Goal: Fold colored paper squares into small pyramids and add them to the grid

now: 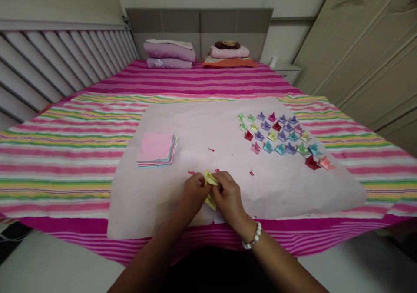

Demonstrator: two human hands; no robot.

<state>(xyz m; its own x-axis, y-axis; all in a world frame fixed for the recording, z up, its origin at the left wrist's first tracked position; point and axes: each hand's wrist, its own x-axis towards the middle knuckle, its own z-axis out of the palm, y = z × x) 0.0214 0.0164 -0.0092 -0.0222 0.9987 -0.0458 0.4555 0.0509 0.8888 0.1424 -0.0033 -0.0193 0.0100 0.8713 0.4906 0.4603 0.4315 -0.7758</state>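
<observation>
Between both hands is a piece of yellow origami paper [211,177], partly folded, with a pointed end sticking up and another pointing down toward me. My left hand [196,192] pinches its left side. On the right side, my right hand [229,194] grips it with thumb and fingers; a white bead bracelet circles that wrist. The fingers hide part of the folds. Small red scraps [251,173] lie around the hands on a large white sheet [195,123]. A stack of coloured square paper [156,149], pink on top, sits to the left of my hands.
Rows of small folded paper figures [273,135] in many colours stand at the right of the sheet. A striped bedspread [65,154] lies underneath. Folded bedding [169,54] is piled by the headboard [228,21]. A wardrobe [365,58] stands at right, a slatted rail [65,63] at left.
</observation>
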